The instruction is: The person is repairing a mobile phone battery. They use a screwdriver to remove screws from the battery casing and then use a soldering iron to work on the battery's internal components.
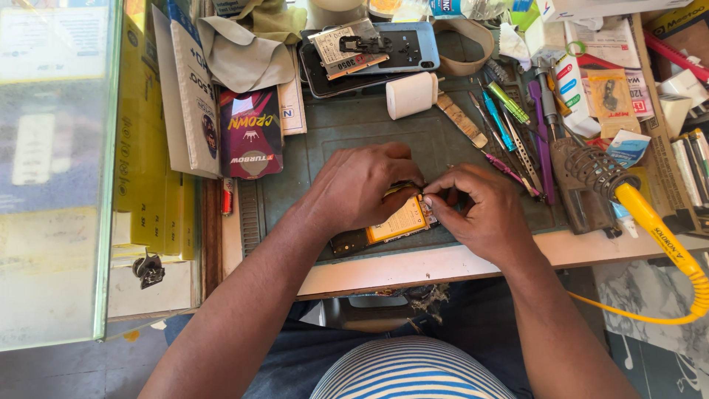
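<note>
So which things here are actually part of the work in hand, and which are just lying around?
In use:
- opened phone with the yellow-orange battery, lying on the grey-green work mat
- left hand and right hand, both pinching at the phone's upper edge

Lying about:
- white cylindrical plastic bottle
- yellow-handled soldering iron in its coil stand
- blue phone back cover
- tweezers and small tools
</note>
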